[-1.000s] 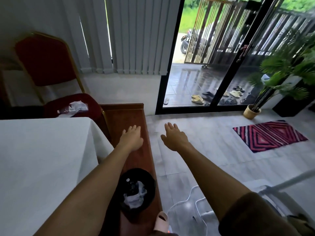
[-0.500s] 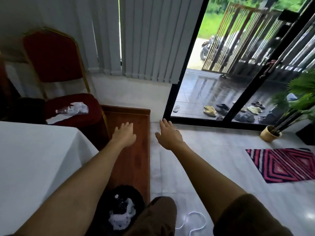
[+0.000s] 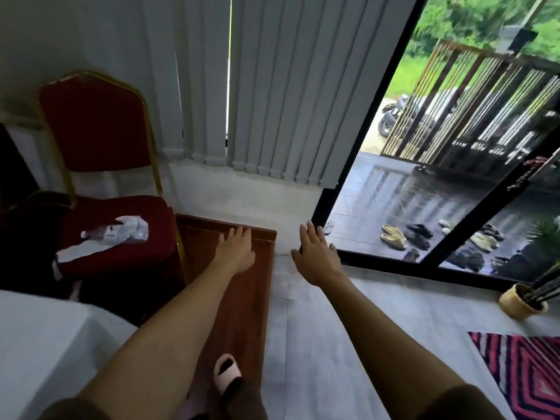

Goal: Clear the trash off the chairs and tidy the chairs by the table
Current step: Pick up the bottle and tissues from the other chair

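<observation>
A red padded chair (image 3: 100,131) with a gold frame stands at the left, beyond the corner of the white-clothed table (image 3: 45,353). On its seat lies a crushed clear plastic bottle (image 3: 116,234) and a strip of white paper (image 3: 75,254). My left hand (image 3: 236,253) is stretched out, fingers apart and holding nothing, over the wooden platform to the right of the chair seat. My right hand (image 3: 315,256) is also held out with spread fingers and nothing in it, above the grey floor near the door frame.
A brown wooden platform (image 3: 242,304) runs along the floor between chair and tiles. My slippered foot (image 3: 227,371) steps on it. Grey vertical blinds (image 3: 272,86) hang ahead. A glass sliding door (image 3: 454,177) shows shoes outside. A potted plant (image 3: 519,304) and a striped rug (image 3: 524,368) lie right.
I have walked forward toward the red chair; it and the bottle look nearer. The black bin with trash has dropped out of view below. Both hands stay outstretched and empty.
</observation>
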